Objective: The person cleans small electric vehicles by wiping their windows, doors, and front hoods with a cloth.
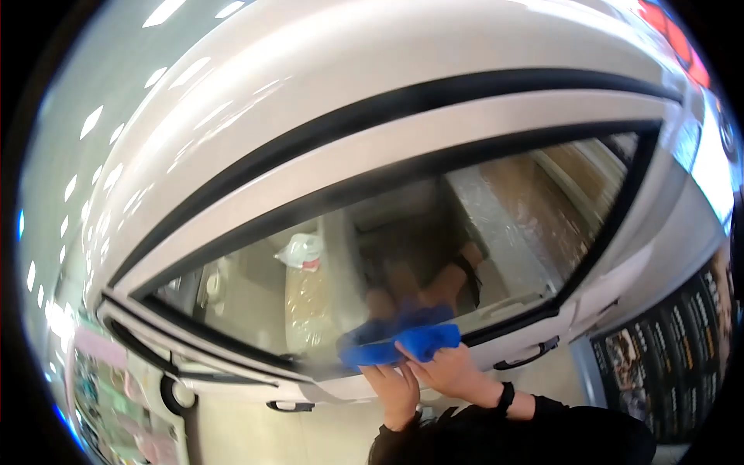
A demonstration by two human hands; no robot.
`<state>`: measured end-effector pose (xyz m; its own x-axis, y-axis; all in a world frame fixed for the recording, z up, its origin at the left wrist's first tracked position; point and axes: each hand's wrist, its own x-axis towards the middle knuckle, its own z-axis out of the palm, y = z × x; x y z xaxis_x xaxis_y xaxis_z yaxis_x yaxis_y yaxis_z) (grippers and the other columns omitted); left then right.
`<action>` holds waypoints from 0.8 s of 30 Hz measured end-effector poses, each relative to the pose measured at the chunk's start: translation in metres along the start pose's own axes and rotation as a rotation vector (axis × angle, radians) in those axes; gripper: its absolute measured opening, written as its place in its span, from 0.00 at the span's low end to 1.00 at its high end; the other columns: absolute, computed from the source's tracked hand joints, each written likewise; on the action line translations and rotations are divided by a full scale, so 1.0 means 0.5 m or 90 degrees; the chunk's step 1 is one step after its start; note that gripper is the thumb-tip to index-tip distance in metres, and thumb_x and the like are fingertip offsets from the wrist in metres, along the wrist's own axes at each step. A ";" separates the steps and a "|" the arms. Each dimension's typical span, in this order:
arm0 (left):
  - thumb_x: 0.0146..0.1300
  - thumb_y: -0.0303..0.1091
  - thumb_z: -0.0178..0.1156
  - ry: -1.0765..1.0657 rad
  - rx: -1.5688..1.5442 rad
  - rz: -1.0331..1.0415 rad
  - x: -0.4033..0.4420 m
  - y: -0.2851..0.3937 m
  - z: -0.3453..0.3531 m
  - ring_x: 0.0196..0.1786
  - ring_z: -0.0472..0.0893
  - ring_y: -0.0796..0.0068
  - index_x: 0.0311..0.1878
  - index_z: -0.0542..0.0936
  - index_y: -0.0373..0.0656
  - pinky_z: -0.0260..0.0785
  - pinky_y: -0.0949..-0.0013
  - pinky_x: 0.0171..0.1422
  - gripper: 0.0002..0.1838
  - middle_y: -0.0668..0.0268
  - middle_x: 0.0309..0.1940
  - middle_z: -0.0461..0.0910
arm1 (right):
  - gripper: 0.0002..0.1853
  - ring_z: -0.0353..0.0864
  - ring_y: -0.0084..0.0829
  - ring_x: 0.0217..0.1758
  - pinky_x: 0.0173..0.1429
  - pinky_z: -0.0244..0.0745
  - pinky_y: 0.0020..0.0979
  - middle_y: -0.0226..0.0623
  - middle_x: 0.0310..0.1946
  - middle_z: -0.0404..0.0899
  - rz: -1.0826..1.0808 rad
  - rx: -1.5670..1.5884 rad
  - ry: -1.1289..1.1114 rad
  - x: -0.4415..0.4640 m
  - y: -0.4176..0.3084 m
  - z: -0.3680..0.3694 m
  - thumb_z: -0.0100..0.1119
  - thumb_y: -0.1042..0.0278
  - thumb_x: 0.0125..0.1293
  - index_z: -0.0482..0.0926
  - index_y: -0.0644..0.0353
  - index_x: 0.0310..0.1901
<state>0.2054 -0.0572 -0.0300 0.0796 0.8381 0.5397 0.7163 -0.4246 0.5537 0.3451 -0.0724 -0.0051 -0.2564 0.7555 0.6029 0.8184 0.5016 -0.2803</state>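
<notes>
A blue cloth (370, 354) is pressed against the lower edge of a car's side window (403, 232). My left hand (394, 391) holds its left part, the fingertips hidden behind the fabric. Close beside it, my right hand (449, 372) grips a bunched part of the blue cloth, fingers closed round it. Whether this is one cloth or two I cannot tell. A black band circles my right wrist. The glass mirrors the hands and the blue fabric.
The white car (325, 70) spans the view, with door handles (527, 354) below the window. Through the glass, plastic-wrapped seats (306, 298) show. A dark printed board (666, 349) stands at lower right. Shelves with goods (105, 395) are at lower left.
</notes>
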 end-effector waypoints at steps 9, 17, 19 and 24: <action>0.61 0.38 0.62 -0.109 0.264 0.327 -0.001 0.140 0.196 0.67 0.58 0.27 0.63 0.65 0.28 0.45 0.29 0.71 0.32 0.37 0.65 0.61 | 0.28 0.78 0.35 0.43 0.50 0.72 0.38 0.34 0.41 0.78 0.166 -0.074 0.183 -0.150 0.212 -0.199 0.61 0.65 0.61 0.73 0.50 0.65; 0.62 0.32 0.56 -0.349 0.201 0.446 -0.089 0.152 0.260 0.63 0.70 0.43 0.49 0.75 0.35 0.57 0.42 0.68 0.14 0.44 0.56 0.73 | 0.33 0.75 0.41 0.48 0.55 0.70 0.40 0.41 0.45 0.76 0.212 -0.027 0.073 -0.309 0.248 -0.208 0.60 0.66 0.63 0.63 0.57 0.71; 0.63 0.28 0.52 -0.379 0.203 0.432 -0.108 0.153 0.269 0.68 0.66 0.46 0.50 0.74 0.33 0.53 0.44 0.73 0.14 0.44 0.58 0.72 | 0.34 0.75 0.46 0.47 0.56 0.70 0.41 0.47 0.45 0.73 0.364 0.103 0.060 -0.341 0.221 -0.211 0.58 0.68 0.63 0.60 0.57 0.71; 0.61 0.25 0.50 -0.385 0.123 0.455 -0.102 0.186 0.249 0.73 0.59 0.47 0.54 0.73 0.31 0.47 0.43 0.76 0.18 0.43 0.65 0.65 | 0.32 0.74 0.49 0.46 0.50 0.72 0.41 0.49 0.43 0.72 0.521 0.197 0.016 -0.400 0.191 -0.278 0.55 0.71 0.64 0.59 0.61 0.70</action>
<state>0.3542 -0.0968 -0.0847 0.8484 0.4604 0.2612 0.4574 -0.8860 0.0760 0.5460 -0.2340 -0.0486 0.3649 0.9205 0.1395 0.5628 -0.0988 -0.8206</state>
